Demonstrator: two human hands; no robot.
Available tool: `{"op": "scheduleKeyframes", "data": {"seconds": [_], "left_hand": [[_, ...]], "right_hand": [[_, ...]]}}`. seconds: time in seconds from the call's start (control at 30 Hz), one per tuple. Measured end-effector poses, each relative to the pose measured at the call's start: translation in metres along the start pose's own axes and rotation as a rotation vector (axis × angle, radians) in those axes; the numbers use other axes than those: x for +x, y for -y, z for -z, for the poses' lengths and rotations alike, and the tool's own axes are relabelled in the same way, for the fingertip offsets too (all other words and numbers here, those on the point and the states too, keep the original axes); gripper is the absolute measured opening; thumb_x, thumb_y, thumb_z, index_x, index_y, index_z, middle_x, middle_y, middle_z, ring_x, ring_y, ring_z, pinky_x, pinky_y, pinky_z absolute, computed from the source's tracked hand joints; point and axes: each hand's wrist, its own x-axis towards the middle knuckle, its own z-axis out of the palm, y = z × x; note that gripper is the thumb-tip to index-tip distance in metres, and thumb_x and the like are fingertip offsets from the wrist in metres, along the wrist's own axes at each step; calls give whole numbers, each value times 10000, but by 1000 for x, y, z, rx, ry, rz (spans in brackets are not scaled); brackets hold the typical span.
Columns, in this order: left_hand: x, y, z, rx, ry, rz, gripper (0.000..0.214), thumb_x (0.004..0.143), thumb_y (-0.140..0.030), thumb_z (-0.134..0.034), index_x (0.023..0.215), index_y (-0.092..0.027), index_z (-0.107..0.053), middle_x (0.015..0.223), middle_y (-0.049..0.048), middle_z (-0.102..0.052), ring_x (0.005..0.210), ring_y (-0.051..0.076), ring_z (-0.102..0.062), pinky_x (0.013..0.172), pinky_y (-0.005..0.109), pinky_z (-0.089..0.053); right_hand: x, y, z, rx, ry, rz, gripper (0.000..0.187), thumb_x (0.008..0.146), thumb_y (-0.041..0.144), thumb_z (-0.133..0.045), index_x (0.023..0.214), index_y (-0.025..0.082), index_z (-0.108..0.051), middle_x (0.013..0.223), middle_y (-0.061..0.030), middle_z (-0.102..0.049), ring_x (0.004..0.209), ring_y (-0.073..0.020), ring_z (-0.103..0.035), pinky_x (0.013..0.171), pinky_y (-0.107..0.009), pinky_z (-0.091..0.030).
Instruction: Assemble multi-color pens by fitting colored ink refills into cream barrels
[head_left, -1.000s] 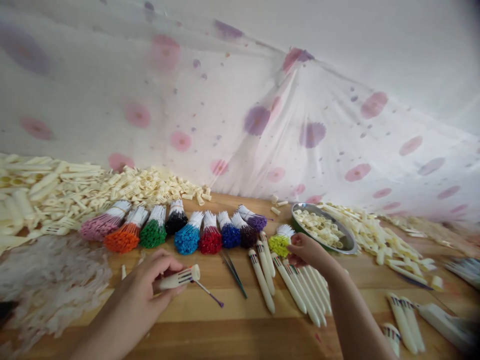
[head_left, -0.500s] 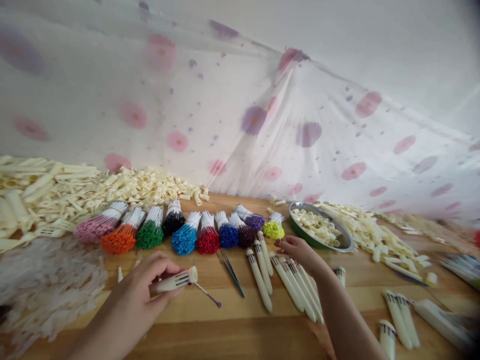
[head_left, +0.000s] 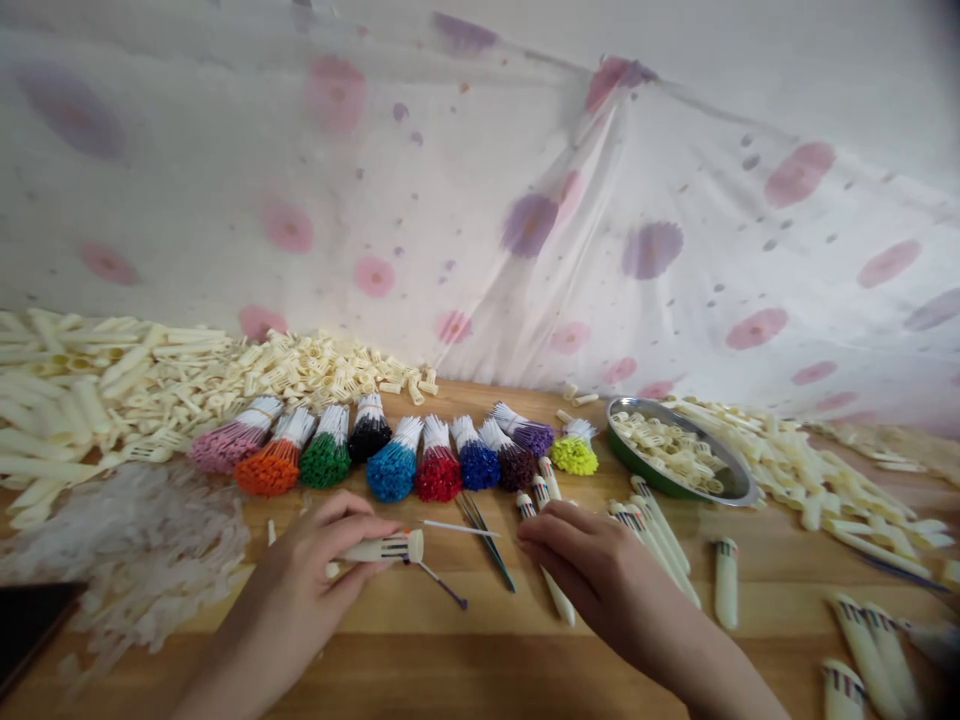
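The right hand (head_left: 581, 565), a second ago up at the yellow refill bundle (head_left: 574, 456), has come back across the bench (head_left: 480, 670). It now appears to pinch a thin white refill (head_left: 457, 526) in its fingertips, the free end just right of the pen barrel (head_left: 382, 548). The left hand (head_left: 311, 560) keeps that barrel clasped between thumb and fingers, a purple-tipped refill (head_left: 442, 590) trailing from its mouth; new refill and barrel look lined up, close but apart.

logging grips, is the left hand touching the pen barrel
Touching. The head view shows the left hand clasped around the pen barrel, thumb below and fingertips on top, with no gap.
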Motion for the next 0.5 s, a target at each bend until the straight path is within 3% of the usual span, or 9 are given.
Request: {"op": "scheduleKeyframes", "data": {"seconds": [0.2, 0.5], "left_hand": [[-1, 2, 0, 134, -103, -133, 305, 777, -120, -505, 939, -289, -700, 881, 12, -624, 830, 176, -613, 728, 276, -499], [-4, 2, -6, 131, -76, -183, 370, 760, -63, -482, 967, -298, -679, 885, -1, -606, 819, 164, -604, 707, 261, -488]], "right_hand": [[-1, -6, 2, 81, 91, -45, 230, 933, 254, -409, 783, 216, -580, 722, -9, -576, 633, -127, -537, 581, -232, -389], [2, 5, -6, 154, 112, -2, 217, 931, 221, -417, 796, 189, -584, 722, -10, -561, 621, -109, -492, 572, -223, -351]]}}
